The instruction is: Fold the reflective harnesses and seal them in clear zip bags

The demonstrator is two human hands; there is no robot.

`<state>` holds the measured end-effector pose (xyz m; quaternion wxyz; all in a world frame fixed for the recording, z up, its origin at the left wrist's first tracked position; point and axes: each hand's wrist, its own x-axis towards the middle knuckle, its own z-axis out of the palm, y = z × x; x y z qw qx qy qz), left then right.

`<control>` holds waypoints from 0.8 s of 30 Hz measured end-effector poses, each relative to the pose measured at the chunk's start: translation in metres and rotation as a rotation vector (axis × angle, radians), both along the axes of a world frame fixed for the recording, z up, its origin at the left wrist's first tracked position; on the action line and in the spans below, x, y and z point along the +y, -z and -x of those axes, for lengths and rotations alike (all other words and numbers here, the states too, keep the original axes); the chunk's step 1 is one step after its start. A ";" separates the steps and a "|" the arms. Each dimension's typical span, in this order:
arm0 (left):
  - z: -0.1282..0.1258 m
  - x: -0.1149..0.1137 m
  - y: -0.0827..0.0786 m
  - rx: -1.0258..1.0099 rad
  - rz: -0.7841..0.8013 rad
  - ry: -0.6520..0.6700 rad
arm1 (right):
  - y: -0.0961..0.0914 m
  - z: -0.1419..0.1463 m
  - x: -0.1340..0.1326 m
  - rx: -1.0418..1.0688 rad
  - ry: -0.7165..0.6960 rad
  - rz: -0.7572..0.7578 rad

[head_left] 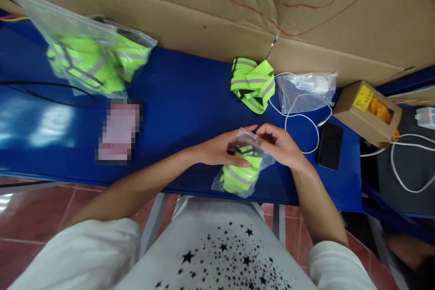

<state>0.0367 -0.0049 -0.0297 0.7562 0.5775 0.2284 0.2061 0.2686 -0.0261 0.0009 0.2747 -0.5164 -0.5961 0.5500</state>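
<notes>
A clear zip bag (pixel 217 184) with a folded yellow-green reflective strap (pixel 239 176) inside lies at the table's front edge. My left hand (pixel 220 148) grips the bag from the left, thumb across its front. At the bag's upper right, my right hand (pixel 277 144) pinches the zip edge with fingers curled. Part of the bag's mouth is hidden by my fingers. Just beyond my hands sits a loose bundle of the same reflective strap (pixel 253 82), with black buckles showing.
Bagged reflective straps (pixel 88 63) lie at the back left of the blue table (pixel 183 99), near a blurred-out phone (pixel 120 131). To the right are a clear bag with a white adapter (pixel 306 90), a white cable, a black phone (pixel 330 145) and a cardboard box (pixel 353 104).
</notes>
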 end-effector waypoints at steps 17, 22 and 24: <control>0.000 0.001 0.010 -0.022 0.162 0.070 | -0.004 -0.013 0.001 -0.016 -0.034 0.154; -0.001 0.001 0.006 -0.049 0.117 0.069 | -0.002 -0.006 -0.001 -0.085 -0.046 0.030; -0.002 0.001 0.002 -0.075 0.080 0.084 | -0.001 -0.003 -0.002 -0.059 -0.044 0.024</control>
